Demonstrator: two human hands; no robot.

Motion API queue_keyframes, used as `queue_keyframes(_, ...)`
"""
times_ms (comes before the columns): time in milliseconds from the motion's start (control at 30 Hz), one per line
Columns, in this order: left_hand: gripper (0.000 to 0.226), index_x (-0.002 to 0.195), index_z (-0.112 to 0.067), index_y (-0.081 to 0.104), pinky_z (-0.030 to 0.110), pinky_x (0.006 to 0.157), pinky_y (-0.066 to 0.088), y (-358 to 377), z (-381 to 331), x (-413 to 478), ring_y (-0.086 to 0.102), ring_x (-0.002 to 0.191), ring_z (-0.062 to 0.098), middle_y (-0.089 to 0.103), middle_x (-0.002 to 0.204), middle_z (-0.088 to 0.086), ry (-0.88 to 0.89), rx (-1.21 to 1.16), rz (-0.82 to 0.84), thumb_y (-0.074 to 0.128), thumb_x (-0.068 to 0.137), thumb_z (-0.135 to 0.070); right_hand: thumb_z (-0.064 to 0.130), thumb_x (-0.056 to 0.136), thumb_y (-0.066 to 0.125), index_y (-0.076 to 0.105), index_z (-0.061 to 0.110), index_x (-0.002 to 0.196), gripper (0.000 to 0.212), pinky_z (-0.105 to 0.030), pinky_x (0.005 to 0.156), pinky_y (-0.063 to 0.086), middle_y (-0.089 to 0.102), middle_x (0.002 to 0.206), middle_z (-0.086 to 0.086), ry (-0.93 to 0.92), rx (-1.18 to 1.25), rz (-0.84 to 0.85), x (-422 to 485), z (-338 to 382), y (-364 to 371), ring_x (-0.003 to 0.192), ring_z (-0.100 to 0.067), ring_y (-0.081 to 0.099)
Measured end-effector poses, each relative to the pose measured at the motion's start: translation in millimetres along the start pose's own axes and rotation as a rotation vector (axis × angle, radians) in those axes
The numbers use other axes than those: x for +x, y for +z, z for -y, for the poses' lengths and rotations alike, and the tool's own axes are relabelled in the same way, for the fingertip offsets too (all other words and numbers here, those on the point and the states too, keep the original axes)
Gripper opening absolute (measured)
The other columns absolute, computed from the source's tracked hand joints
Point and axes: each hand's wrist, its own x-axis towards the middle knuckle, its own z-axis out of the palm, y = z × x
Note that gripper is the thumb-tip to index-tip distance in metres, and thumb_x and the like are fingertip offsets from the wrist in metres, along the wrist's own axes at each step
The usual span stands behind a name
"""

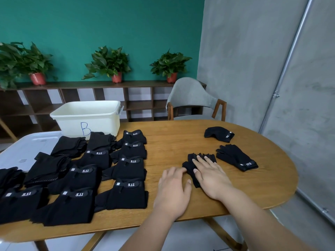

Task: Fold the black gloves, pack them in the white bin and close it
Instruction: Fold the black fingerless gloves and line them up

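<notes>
A black glove lies on the wooden table under my right hand, which presses flat on it with straight fingers. My left hand lies beside it, fingertips touching the glove's left edge. To the right lie a flat glove and a folded glove. Several folded black gloves with 5.11 labels cover the table's left half. The open white bin, marked B, stands at the back left. Its white lid lies flat at the far left.
A grey chair stands behind the table's far edge. A low dark shelf with three potted plants runs along the green wall. A grey concrete wall with a metal pipe rises at the right. The table's right end curves round.
</notes>
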Motion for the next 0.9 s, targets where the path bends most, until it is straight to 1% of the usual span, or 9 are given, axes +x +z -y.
queue_keyframes(100,0.050,0.158,-0.026,0.043,0.033,0.117,0.036,1,2,4,0.037,0.134,0.012,0.049,0.148,-0.010,-0.111,-0.066,-0.066,0.043,0.110,-0.039,0.050,0.112,0.014,0.015,0.036,0.167,0.057,-0.037,0.131,0.000,0.004,0.174,0.015,-0.009,0.005,-0.037,-16,10,3,0.160,-0.008,-0.006)
queue_keyframes(200,0.049,0.159,-0.027,0.044,0.033,0.118,0.035,3,4,8,0.037,0.137,0.014,0.052,0.149,-0.009,-0.156,-0.094,-0.074,0.045,0.111,-0.037,0.050,0.112,0.015,0.016,0.037,0.166,0.056,-0.035,0.131,0.000,0.006,0.173,0.017,-0.035,0.015,-0.071,-32,18,8,0.160,-0.006,-0.005)
queue_keyframes(267,0.042,0.152,-0.033,0.052,0.030,0.116,0.035,2,6,8,0.038,0.135,0.012,0.058,0.145,-0.012,-0.155,-0.122,-0.085,0.049,0.110,-0.032,0.049,0.112,0.015,0.017,0.037,0.166,0.056,-0.034,0.130,-0.001,0.007,0.173,0.017,-0.049,0.012,-0.084,-38,21,9,0.160,-0.006,-0.005)
queue_keyframes(333,0.034,0.141,-0.037,0.063,0.025,0.108,0.035,2,6,7,0.040,0.125,0.008,0.062,0.136,-0.014,-0.121,-0.116,-0.096,0.053,0.109,-0.027,0.049,0.112,0.016,0.018,0.036,0.166,0.055,-0.033,0.130,-0.001,0.008,0.173,0.016,-0.050,0.015,-0.093,-42,24,10,0.160,-0.006,-0.004)
queue_keyframes(467,0.032,0.131,-0.032,0.072,0.015,0.101,0.033,1,8,4,0.039,0.111,0.002,0.059,0.119,-0.022,-0.096,-0.146,-0.150,0.058,0.107,-0.016,0.048,0.112,0.015,0.017,0.037,0.166,0.055,-0.033,0.130,-0.001,0.009,0.173,0.016,-0.047,0.009,-0.101,-44,26,11,0.160,-0.006,-0.004)
queue_keyframes(633,0.032,0.127,-0.024,0.075,0.000,0.095,0.028,-3,10,2,0.043,0.112,0.002,0.061,0.116,-0.021,-0.154,-0.193,-0.310,0.057,0.106,-0.009,0.048,0.112,0.015,0.017,0.038,0.166,0.054,-0.033,0.130,-0.001,0.009,0.173,0.016,-0.043,-0.001,-0.096,-45,27,8,0.160,-0.006,-0.003)
queue_keyframes(700,0.029,0.129,-0.022,0.075,0.006,0.097,0.030,-2,9,3,0.043,0.112,0.004,0.064,0.120,-0.015,-0.168,-0.180,-0.301,0.056,0.107,-0.014,0.048,0.112,0.015,0.017,0.038,0.166,0.055,-0.034,0.130,-0.001,0.007,0.174,0.015,-0.042,0.001,-0.066,-44,27,7,0.160,-0.007,-0.004)
queue_keyframes(800,0.030,0.133,-0.020,0.071,0.024,0.106,0.040,2,8,4,0.045,0.113,0.008,0.062,0.126,-0.010,-0.170,-0.159,-0.262,0.056,0.107,-0.020,0.050,0.112,0.021,0.015,0.039,0.166,0.056,-0.037,0.131,0.004,0.003,0.174,0.015,-0.053,-0.001,0.048,-37,25,-7,0.160,-0.008,-0.004)
queue_keyframes(900,0.033,0.137,-0.021,0.066,0.031,0.111,0.041,3,9,5,0.047,0.119,0.011,0.059,0.130,-0.009,-0.159,-0.150,-0.239,0.055,0.106,-0.021,0.053,0.110,0.030,0.017,0.042,0.165,0.058,-0.041,0.131,0.010,0.005,0.173,0.018,-0.073,0.005,0.043,-27,25,-26,0.161,-0.010,0.001)
